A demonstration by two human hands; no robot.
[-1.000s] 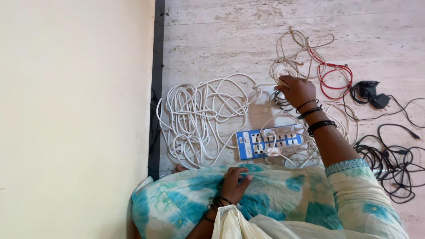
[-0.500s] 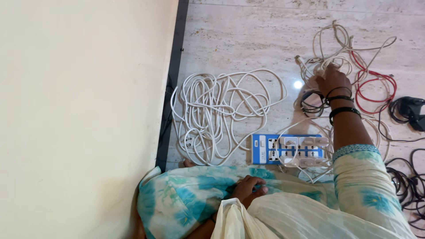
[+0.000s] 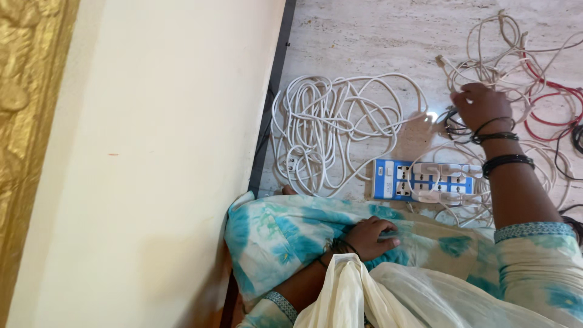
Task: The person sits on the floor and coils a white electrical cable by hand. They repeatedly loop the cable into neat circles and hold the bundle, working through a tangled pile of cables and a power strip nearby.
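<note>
My right hand reaches out over the marble floor and closes on thin white cables in a tangled pile. A small black cable coil lies just under that hand. My left hand rests flat on my knee, on the blue-and-white patterned cloth, holding nothing. A blue-and-white power strip with several white plugs in it lies between my knee and the right hand. A big loose heap of thick white cord with a plug sits to the left of the strip.
A cream wall with a dark skirting strip runs along the left. A gold ornate frame edge shows at far left. Red cable lies at the right edge. A pale scarf hangs at the bottom.
The view has swung left, so everything shifted right in frame and the gold frame edge appeared. My right hand stays on the white cable pile; the left hand stays on my knee.
</note>
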